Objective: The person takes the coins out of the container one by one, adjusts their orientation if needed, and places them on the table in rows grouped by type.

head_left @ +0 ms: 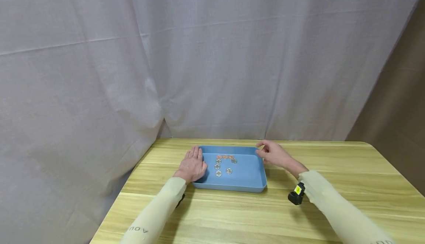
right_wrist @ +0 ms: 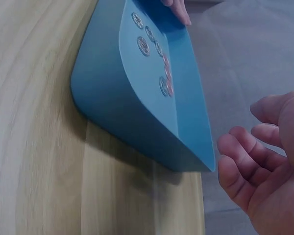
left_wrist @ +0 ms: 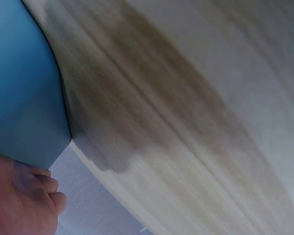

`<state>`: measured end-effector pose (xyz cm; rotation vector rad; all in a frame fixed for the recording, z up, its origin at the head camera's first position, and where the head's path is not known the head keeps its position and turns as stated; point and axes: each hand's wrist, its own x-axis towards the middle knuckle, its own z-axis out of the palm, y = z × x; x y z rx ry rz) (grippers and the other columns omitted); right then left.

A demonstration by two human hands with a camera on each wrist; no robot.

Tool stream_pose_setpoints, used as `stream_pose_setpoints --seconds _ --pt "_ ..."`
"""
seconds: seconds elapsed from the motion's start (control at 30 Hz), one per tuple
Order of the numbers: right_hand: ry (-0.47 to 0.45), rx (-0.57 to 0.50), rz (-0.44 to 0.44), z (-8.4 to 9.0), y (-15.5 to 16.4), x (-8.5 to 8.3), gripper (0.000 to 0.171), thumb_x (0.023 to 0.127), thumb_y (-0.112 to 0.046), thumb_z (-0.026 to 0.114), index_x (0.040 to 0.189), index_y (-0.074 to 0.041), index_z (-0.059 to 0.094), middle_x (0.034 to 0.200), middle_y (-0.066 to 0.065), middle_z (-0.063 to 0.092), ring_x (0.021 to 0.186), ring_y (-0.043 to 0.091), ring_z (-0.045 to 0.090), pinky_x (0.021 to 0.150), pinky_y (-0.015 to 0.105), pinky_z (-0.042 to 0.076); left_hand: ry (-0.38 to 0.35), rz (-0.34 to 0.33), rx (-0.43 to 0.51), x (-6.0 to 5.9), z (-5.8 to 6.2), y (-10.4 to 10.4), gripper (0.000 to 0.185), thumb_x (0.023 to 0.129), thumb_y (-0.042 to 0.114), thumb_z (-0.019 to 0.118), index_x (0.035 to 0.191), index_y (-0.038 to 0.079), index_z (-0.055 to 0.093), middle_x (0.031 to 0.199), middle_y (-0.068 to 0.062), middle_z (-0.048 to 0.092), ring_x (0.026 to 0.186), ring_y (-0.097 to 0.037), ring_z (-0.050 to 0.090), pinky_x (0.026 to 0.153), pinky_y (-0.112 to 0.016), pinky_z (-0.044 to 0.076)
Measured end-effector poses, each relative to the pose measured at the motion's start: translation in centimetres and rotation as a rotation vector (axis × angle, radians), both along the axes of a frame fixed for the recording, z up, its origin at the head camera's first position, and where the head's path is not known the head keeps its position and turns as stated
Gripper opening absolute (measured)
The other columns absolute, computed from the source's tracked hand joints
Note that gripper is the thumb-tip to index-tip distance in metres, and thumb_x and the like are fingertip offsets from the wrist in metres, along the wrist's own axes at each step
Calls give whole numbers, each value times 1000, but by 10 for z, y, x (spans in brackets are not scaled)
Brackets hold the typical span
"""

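A shallow blue tray sits on the table with several coins on its floor. Copper-coloured coins form a short row toward the far side. Below its left end, silver coins run in a column; another silver coin lies under the row's right end, and one more right of the column. My left hand rests over the tray's left rim, fingers extended, thumb side over the inside. Beside the far right corner hovers my right hand, fingers loosely bent, holding nothing; the right wrist view shows it apart from the rim.
The wooden table extends in front of the tray and to its right. A grey curtain hangs behind the table and down its left side. A black wrist camera is strapped at the right sleeve.
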<state>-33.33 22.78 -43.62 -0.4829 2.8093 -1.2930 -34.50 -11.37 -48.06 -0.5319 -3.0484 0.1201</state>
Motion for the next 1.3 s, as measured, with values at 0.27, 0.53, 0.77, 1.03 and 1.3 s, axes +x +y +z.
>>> stream_pose_setpoints --seconds 0.27,0.53,0.77,1.03,1.3 --pt "-54 1 -60 -8 -27 -5 28 96 -17 60 119 -1 59 78 17 61 59 26 62 48 30 51 -4 4 -5 0 3 1 64 102 36 26 154 -1 24 163 -19 19 153 -31 17 124 -42 21" --pt "-58 -17 -84 -22 -42 -12 30 95 -16 61 119 2 59 80 19 63 55 22 61 45 31 51 -2 -4 -6 0 2 3 64 102 35 27 154 -1 25 163 -19 20 152 -31 18 124 -43 21" --pt "-78 -1 -106 -28 -53 -18 32 94 -17 62 119 3 60 77 13 63 55 22 61 45 32 52 -5 -1 10 -2 0 3 64 101 36 28 154 -1 25 163 -19 20 152 -31 18 124 -43 21" --pt "-69 27 -136 -35 -67 -24 27 93 -15 64 114 2 62 69 7 60 52 16 58 44 28 49 -7 -2 -3 1 1 1 64 102 36 26 154 -1 24 163 -19 19 153 -31 17 125 -42 20" --pt "-107 95 -160 -41 -78 -27 27 91 -18 67 113 -2 65 65 4 60 51 13 55 44 25 45 2 -4 13 1 -1 -1 63 102 35 27 154 -1 25 163 -19 21 152 -31 19 124 -42 21"
